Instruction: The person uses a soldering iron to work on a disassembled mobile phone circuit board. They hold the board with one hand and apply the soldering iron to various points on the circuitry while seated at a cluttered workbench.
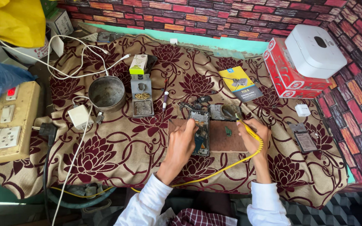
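An opened phone point(200, 130) lies on a brown wooden board point(225, 140) set on the flowered cloth point(118, 146) that covers the table. The left hand point(182, 144) rests on the left edge of the phone, fingers pressed down on it and pinning it to the board. The right hand point(254, 136) sits at the right end of the board, fingers clenched around a yellow soldering iron point(244, 127) whose tip points up and left, toward a small round metal tin point(230, 110) just beyond the board's far edge. A yellow cord point(223, 169) runs from the iron back under the right wrist toward the person's lap. A small green part point(228, 131) lies on the board between the two hands. It looks like a bit of circuit board, though it is too small to tell for sure.

Left of the board stand a grey soldering stand point(142, 100) and a round metal bowl point(107, 93), with a white charger point(79, 116) further left. Beyond the board lies a small blue and yellow packet point(240, 83). Right of the board, well apart, stand red boxes point(292, 77) with a white case point(315, 50) on top.
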